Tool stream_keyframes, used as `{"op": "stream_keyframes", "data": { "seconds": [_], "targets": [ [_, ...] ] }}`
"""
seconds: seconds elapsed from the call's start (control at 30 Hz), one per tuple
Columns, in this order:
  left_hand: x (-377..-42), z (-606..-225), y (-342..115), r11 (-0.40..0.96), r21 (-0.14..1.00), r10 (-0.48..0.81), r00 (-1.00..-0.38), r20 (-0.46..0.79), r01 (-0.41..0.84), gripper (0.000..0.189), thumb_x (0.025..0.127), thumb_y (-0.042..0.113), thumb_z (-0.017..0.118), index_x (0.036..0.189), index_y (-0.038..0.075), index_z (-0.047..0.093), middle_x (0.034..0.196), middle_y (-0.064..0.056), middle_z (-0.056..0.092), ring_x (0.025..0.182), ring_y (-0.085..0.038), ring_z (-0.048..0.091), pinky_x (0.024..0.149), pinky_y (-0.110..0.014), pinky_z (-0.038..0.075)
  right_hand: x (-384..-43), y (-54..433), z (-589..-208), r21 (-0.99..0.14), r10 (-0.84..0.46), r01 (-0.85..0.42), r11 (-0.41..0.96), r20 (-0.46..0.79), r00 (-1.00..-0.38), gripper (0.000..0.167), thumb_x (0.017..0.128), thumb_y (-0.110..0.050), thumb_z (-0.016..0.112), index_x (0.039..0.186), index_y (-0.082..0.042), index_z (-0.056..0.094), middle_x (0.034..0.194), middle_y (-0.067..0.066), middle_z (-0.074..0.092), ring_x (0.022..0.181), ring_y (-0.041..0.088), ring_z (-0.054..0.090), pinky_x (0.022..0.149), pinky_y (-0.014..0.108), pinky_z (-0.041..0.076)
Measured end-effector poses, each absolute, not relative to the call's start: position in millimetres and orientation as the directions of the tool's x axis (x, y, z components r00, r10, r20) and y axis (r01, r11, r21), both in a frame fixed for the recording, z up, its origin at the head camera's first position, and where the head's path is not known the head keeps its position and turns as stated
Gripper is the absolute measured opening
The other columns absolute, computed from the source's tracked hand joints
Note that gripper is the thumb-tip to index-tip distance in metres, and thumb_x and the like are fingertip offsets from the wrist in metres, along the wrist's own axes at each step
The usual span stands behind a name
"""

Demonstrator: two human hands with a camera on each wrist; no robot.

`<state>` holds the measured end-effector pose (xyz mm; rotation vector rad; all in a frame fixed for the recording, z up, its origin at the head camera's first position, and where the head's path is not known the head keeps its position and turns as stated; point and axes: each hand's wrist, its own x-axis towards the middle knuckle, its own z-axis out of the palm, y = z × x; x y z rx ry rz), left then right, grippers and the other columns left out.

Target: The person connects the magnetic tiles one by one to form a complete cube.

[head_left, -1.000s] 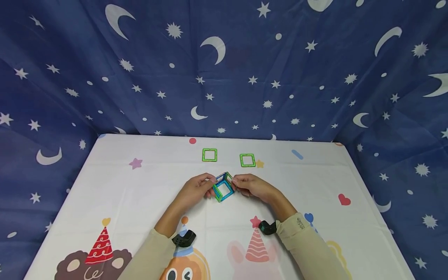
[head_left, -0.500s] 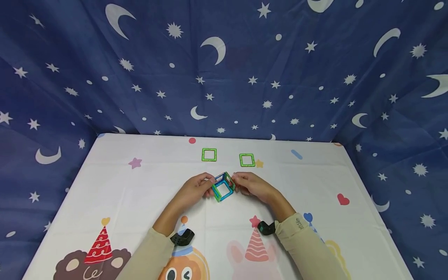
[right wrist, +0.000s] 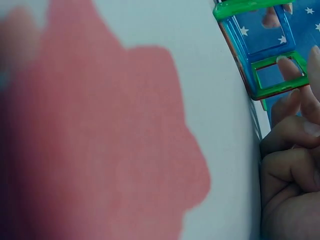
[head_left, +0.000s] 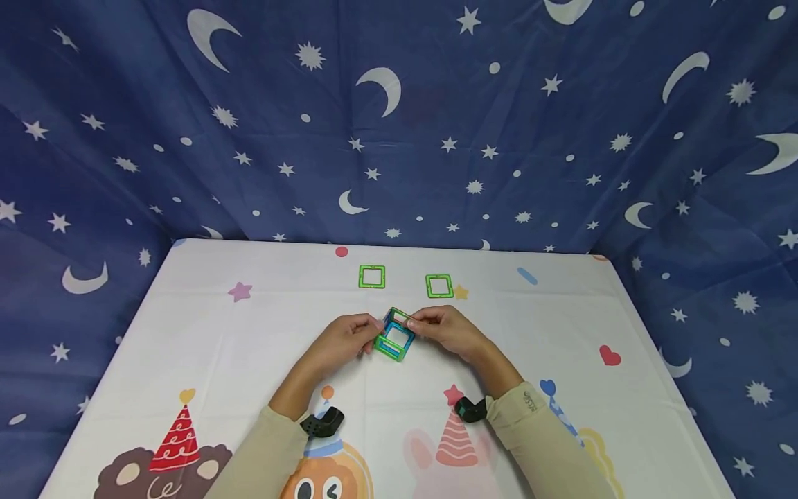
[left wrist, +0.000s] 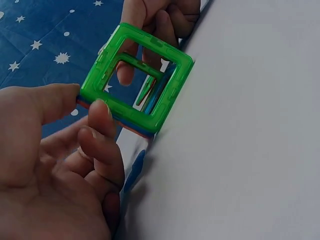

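Observation:
Between both hands, just above the white table, is a small open box of green and blue magnetic tiles (head_left: 391,343), each a hollow square. My left hand (head_left: 341,339) pinches its left edge; in the left wrist view, thumb and fingertips of that hand (left wrist: 65,165) hold a corner of the green magnetic tile (left wrist: 172,95) facing the camera. From the other side, my right hand (head_left: 451,333) pinches a green tile at the upper right. The right wrist view shows a fingertip of that hand (right wrist: 290,175) against the inside of this green tile (right wrist: 280,90).
Two loose green square tiles lie flat beyond the hands, one at the left (head_left: 372,286) and one at the right (head_left: 439,296). The white tablecloth (head_left: 299,277) has printed cartoon shapes. A blue star-patterned curtain (head_left: 430,201) rises behind the table's far edge.
The tile box has turned in the hands, so a green side now faces the front. My right hand has shifted slightly left and up along it. Both loose green tiles stay put.

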<state>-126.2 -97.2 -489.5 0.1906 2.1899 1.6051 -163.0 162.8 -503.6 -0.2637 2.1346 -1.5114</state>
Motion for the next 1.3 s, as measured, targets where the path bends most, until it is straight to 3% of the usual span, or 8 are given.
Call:
{"op": "stream_keyframes", "data": {
  "seconds": [0.17, 0.27, 0.47, 0.83, 1.03, 1.07, 1.2, 1.3],
  "targets": [
    [-127, -491, -97, 0.292, 0.943, 0.335, -0.907, -0.256, -0.159, 0.043, 0.101, 0.033, 0.065, 0.143, 0.025, 0.055, 0.075, -0.005, 0.059, 0.064, -0.015, 0.047, 0.059, -0.026, 0.037, -164, 163, -503, -0.925, -0.416, 0.15, 0.348, -0.296, -0.86, 0.034, 0.097, -0.035, 0.072, 0.119, -0.009, 0.075, 0.112, 0.005, 0.071, 0.094, 0.017, 0.057, 0.082, 0.027, 0.048],
    [-127, -491, -98, 0.302, 0.943, 0.362, -0.898, -0.251, -0.142, 0.057, 0.1, 0.034, 0.067, 0.153, 0.033, 0.046, 0.078, -0.003, 0.058, 0.067, -0.015, 0.048, 0.061, -0.027, 0.038, -163, 162, -501, -0.924, -0.394, 0.167, 0.345, -0.304, -0.867, 0.033, 0.098, -0.033, 0.071, 0.12, -0.009, 0.075, 0.112, 0.005, 0.07, 0.094, 0.016, 0.057, 0.081, 0.027, 0.048],
    [-127, -490, -100, 0.314, 0.947, 0.432, -0.878, -0.205, -0.067, 0.062, 0.097, 0.038, 0.071, 0.154, 0.034, 0.046, 0.084, -0.001, 0.057, 0.069, -0.015, 0.046, 0.062, -0.025, 0.036, -162, 158, -499, -0.918, -0.335, 0.214, 0.335, -0.328, -0.883, 0.03, 0.097, -0.032, 0.071, 0.117, -0.012, 0.077, 0.116, 0.004, 0.072, 0.099, 0.016, 0.058, 0.084, 0.028, 0.047],
    [-126, -495, -101, 0.36, 0.933, 0.444, -0.878, -0.179, -0.008, 0.064, 0.097, 0.042, 0.069, 0.155, 0.033, 0.044, 0.086, -0.001, 0.056, 0.064, -0.013, 0.041, 0.057, -0.024, 0.034, -162, 153, -497, -0.905, -0.284, 0.289, 0.313, -0.38, -0.881, 0.03, 0.097, -0.034, 0.07, 0.118, -0.014, 0.078, 0.114, 0.004, 0.073, 0.092, 0.014, 0.059, 0.074, 0.026, 0.045],
    [-126, -495, -102, 0.379, 0.925, 0.436, -0.881, -0.183, -0.004, 0.065, 0.096, 0.045, 0.069, 0.155, 0.033, 0.044, 0.085, -0.002, 0.057, 0.062, -0.013, 0.04, 0.056, -0.025, 0.033, -162, 154, -497, -0.91, -0.298, 0.284, 0.301, -0.373, -0.879, 0.032, 0.095, -0.037, 0.072, 0.119, -0.016, 0.078, 0.119, 0.002, 0.073, 0.098, 0.014, 0.061, 0.081, 0.026, 0.048],
    [-126, -495, -102, 0.38, 0.925, 0.435, -0.882, -0.183, -0.004, 0.064, 0.096, 0.046, 0.069, 0.154, 0.034, 0.045, 0.085, -0.002, 0.057, 0.062, -0.013, 0.04, 0.056, -0.025, 0.033, -162, 154, -497, -0.91, -0.299, 0.283, 0.305, -0.373, -0.878, 0.032, 0.095, -0.038, 0.072, 0.119, -0.017, 0.078, 0.117, 0.0, 0.073, 0.097, 0.013, 0.06, 0.08, 0.025, 0.048],
    [-126, -494, -100, 0.381, 0.925, 0.428, -0.884, -0.19, -0.014, 0.064, 0.096, 0.046, 0.07, 0.154, 0.035, 0.045, 0.084, -0.002, 0.055, 0.062, -0.012, 0.039, 0.056, -0.025, 0.032, -164, 160, -494, -0.909, -0.28, 0.303, 0.285, -0.381, -0.881, 0.035, 0.096, -0.042, 0.07, 0.118, -0.016, 0.078, 0.081, -0.003, 0.061, 0.066, 0.012, 0.048, 0.057, 0.022, 0.038],
    [-125, -494, -100, 0.389, 0.921, 0.424, -0.884, -0.197, -0.019, 0.064, 0.096, 0.047, 0.07, 0.154, 0.034, 0.045, 0.084, 0.0, 0.055, 0.062, -0.013, 0.039, 0.056, -0.024, 0.032, -170, 166, -491, -0.902, -0.199, 0.323, 0.288, -0.386, -0.901, 0.035, 0.096, -0.043, 0.071, 0.115, -0.015, 0.078, 0.073, -0.002, 0.047, 0.057, 0.015, 0.036, 0.049, 0.024, 0.029]
  ]
}}
